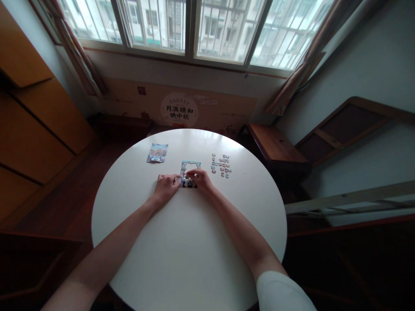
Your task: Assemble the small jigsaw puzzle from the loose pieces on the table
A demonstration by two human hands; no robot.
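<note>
A small jigsaw puzzle [191, 163] lies partly assembled near the middle of the white table, its border joined and a pale gap showing inside. Over its right side reaches my right hand [201, 178], with thumb and forefinger pinched on a small puzzle piece above the lower middle. My left hand [167, 185] rests at the puzzle's left edge, its fingers curled together against the border; whether anything is between them is hidden. Loose puzzle pieces [221, 164] lie spread out in rows to the right of the puzzle.
A colourful printed packet [157, 153] lies at the table's back left. The round white table [181, 242] has a curved edge all round. Beyond it stand a wooden bench [275, 144] at right, orange-brown cabinets [42, 125] at left, and a barred window [191, 30].
</note>
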